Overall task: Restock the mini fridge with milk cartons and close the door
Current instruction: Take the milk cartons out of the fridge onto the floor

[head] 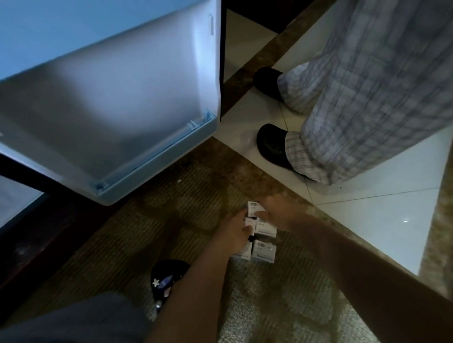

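Observation:
Several small white milk cartons stand in a cluster on the patterned floor, low in the middle of the head view. My left hand reaches in from the left, its fingers curled round one carton in the cluster. My right hand comes from the right and grips another carton at the top of the group. The mini fridge door hangs wide open at upper left, its white inner side with a bottom shelf rail facing me. The fridge interior is out of view.
Another person in checked trousers and dark slippers stands on the white tiles at right, close to the door's edge. My own foot in a dark sandal rests on the floor left of the cartons. A dark cabinet edge runs at left.

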`<state>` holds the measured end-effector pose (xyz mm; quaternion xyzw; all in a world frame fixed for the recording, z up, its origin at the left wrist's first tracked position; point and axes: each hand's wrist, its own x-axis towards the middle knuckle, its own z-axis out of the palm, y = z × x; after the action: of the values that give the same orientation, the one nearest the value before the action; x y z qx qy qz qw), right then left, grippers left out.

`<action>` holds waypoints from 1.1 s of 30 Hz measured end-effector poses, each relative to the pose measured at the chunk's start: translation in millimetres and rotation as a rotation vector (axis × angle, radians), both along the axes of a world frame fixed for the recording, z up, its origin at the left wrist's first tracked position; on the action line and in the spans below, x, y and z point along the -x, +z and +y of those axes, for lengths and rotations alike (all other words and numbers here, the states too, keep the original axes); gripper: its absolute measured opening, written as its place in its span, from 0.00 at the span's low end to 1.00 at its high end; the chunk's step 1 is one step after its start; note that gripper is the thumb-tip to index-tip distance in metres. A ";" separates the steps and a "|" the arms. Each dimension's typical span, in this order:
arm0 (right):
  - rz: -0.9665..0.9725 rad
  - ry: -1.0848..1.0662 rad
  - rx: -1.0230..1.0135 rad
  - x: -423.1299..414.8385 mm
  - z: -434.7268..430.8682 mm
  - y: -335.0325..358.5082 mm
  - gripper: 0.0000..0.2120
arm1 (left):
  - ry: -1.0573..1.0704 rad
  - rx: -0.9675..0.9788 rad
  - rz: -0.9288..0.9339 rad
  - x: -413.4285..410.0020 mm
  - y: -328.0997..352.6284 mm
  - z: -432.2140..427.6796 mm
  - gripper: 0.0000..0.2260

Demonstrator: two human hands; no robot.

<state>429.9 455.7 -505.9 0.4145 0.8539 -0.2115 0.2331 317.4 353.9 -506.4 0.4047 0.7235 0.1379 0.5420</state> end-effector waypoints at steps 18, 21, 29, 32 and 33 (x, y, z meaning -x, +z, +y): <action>0.086 0.392 -0.186 59.6 -30.2 143.2 0.06 | -0.251 -0.057 0.454 76.7 124.4 -27.7 0.17; 0.121 0.462 -0.211 81.1 -40.9 175.6 0.13 | -0.307 -0.050 0.511 102.1 157.3 -38.3 0.17; 0.180 0.597 -0.224 149.6 -80.1 248.0 0.18 | -0.348 -0.087 0.666 158.1 248.3 -92.9 0.17; 0.198 0.650 -0.185 177.8 -103.1 277.0 0.13 | -0.289 -0.089 0.736 184.3 281.1 -123.4 0.18; 0.215 0.674 -0.186 187.6 -111.5 286.7 0.12 | -0.276 -0.086 0.770 193.9 290.9 -134.4 0.19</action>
<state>242.3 344.2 -219.2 0.1049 0.9777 -0.0865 0.1600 123.5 219.5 -215.5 0.5423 0.8060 -0.0675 0.2276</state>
